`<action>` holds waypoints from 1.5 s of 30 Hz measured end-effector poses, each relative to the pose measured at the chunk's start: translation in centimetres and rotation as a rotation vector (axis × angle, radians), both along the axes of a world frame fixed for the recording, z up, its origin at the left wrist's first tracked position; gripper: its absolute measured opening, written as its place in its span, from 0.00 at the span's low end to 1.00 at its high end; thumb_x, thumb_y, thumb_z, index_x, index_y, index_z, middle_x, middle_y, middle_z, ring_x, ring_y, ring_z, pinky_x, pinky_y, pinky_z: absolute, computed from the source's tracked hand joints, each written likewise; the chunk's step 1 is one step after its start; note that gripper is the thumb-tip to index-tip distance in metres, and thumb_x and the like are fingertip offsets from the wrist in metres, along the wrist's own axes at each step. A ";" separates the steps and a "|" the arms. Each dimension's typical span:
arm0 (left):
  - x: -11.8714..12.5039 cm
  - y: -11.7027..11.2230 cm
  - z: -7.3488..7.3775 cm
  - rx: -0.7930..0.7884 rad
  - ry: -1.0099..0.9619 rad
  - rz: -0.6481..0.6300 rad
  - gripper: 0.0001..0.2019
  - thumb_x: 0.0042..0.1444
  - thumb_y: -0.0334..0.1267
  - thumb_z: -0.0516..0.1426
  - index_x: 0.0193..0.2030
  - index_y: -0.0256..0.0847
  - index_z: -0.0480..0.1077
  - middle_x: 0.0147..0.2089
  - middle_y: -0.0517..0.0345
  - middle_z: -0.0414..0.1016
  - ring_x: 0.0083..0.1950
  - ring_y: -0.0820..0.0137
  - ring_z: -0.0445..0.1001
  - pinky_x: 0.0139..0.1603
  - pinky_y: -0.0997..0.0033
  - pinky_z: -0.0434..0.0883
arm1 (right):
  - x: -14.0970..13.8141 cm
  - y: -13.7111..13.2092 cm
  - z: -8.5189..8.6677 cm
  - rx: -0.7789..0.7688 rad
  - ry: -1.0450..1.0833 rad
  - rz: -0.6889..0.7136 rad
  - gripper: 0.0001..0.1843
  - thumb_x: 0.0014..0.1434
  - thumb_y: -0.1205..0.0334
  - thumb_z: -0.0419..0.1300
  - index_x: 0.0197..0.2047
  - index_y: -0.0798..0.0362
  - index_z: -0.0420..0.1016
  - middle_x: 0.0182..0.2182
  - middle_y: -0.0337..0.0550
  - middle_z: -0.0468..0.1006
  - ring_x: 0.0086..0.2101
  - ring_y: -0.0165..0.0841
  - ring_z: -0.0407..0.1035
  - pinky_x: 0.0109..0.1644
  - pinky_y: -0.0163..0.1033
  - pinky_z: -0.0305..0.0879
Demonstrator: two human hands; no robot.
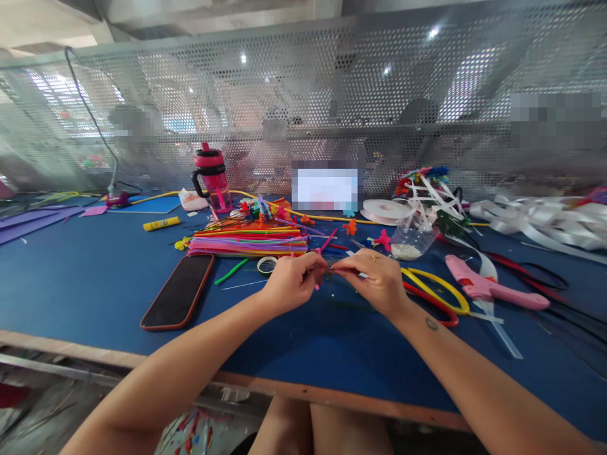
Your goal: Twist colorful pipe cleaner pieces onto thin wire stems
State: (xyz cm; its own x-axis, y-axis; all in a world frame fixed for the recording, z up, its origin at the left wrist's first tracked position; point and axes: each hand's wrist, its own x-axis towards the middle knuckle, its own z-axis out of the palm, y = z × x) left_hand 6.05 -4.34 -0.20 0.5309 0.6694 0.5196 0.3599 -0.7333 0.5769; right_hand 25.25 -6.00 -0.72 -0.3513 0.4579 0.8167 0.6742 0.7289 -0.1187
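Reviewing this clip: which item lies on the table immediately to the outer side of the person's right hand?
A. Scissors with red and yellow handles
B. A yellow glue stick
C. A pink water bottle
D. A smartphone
A. The scissors with red and yellow handles lie right beside the right hand, while the smartphone sits beyond the left hand.

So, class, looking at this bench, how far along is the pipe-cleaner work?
Done: small pipe-cleaner flowers lie finished-looking behind the stack. In hand: the left hand and right hand pinch a thin piece together, too small to make out. Remaining: a thick stack of coloured pipe cleaners lies unused.
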 end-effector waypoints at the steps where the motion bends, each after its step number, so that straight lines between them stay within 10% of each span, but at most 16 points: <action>1: 0.0 0.0 0.0 -0.004 0.004 -0.001 0.10 0.52 0.26 0.50 0.38 0.40 0.69 0.27 0.63 0.75 0.27 0.76 0.72 0.30 0.80 0.65 | 0.0 0.0 0.0 0.000 -0.002 -0.001 0.02 0.55 0.64 0.59 0.33 0.49 0.74 0.26 0.37 0.78 0.28 0.29 0.69 0.34 0.34 0.65; 45: 0.2 0.1 0.0 0.028 0.112 0.104 0.07 0.54 0.33 0.53 0.40 0.41 0.68 0.26 0.63 0.74 0.24 0.76 0.69 0.27 0.80 0.61 | 0.4 -0.4 0.6 0.170 -0.387 -0.144 0.09 0.58 0.69 0.54 0.37 0.48 0.75 0.36 0.39 0.80 0.36 0.30 0.70 0.36 0.34 0.65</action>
